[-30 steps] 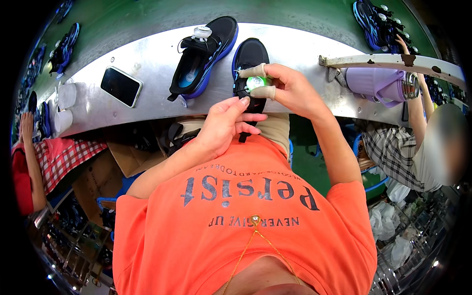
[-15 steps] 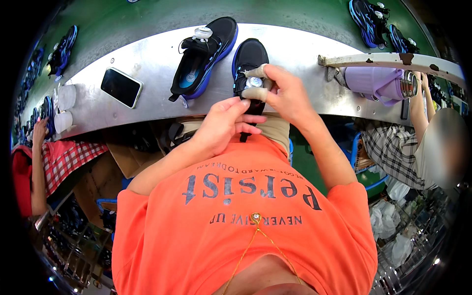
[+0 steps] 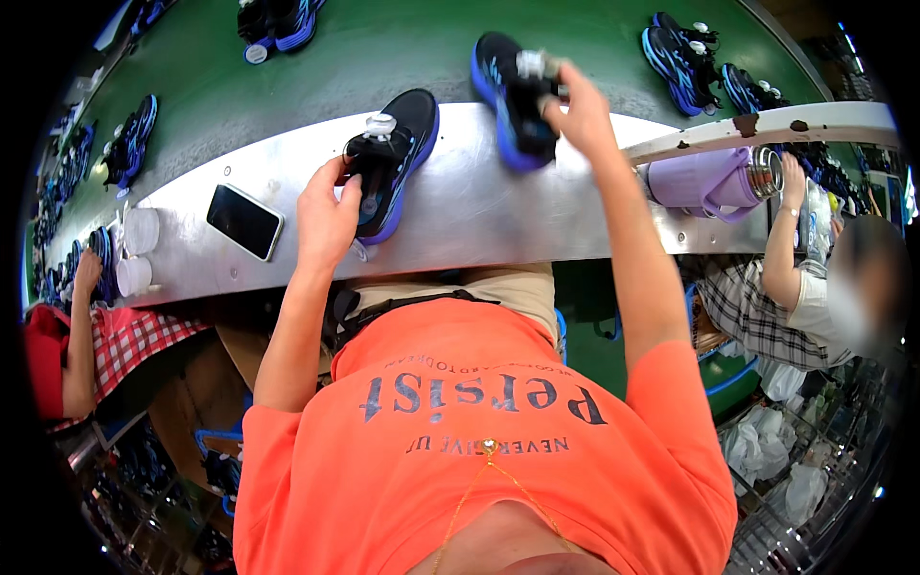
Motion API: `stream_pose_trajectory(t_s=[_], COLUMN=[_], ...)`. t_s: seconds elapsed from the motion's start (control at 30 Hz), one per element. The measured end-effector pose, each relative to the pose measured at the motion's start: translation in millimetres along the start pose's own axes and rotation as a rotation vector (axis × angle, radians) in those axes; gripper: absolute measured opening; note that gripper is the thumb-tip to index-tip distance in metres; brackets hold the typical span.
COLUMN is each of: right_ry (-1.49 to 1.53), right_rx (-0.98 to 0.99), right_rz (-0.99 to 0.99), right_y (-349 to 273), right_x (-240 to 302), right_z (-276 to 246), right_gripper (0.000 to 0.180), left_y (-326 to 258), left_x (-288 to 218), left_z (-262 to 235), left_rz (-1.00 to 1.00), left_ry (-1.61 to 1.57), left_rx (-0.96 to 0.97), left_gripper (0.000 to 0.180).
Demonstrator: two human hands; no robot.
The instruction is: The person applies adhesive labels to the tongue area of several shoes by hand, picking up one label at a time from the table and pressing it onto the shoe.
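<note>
My right hand has its thumb and fingers closed on a black sneaker with a blue-purple sole. It holds the shoe tilted above the far part of the metal tabletop, and beige coverings wrap the thumb and a fingertip. A pale round dial on the shoe's tongue is blurred. Left of it, a second black sneaker rests on the metal, toe pointing away, with a white dial on its tongue. My left hand pinches the left side of that shoe's opening.
A phone lies left on the curved metal tabletop. Right are a lilac bottle and a chipped white rail. Beyond, a green surface carries more sneakers. People's arms show at both sides.
My right hand has carried its sneaker away from my body and tilted it. My left hand has left that shoe and taken hold of the other one. More sneakers show at the top.
</note>
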State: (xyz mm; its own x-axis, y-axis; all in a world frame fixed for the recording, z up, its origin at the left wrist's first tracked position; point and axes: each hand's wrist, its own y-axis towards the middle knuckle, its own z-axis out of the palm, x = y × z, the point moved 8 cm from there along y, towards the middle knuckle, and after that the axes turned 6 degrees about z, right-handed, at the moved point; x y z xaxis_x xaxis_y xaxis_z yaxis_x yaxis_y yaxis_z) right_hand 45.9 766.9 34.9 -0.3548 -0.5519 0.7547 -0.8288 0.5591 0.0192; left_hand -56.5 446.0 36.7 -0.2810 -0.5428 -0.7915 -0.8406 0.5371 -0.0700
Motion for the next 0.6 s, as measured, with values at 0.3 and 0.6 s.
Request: stream_pose_trajectory(t_s=[0.3,0.6], right_ry=[0.283,0.172], right_rx=[0.555,0.734], right_rz=[-0.152,-0.167], right_y=[-53.6,-85.7], right_x=[86.8,79.0], right_z=[61.8,77.1], right_gripper=[0.053,0.056], left_y=[-14.6,-21.6], left_x=[3.5,-21.5], left_z=[27.0,56.8], left_rz=[0.061,0.176], left_ry=[0.043,0.004], left_rx=[0.099,0.221], left_gripper=[0.025,0.021])
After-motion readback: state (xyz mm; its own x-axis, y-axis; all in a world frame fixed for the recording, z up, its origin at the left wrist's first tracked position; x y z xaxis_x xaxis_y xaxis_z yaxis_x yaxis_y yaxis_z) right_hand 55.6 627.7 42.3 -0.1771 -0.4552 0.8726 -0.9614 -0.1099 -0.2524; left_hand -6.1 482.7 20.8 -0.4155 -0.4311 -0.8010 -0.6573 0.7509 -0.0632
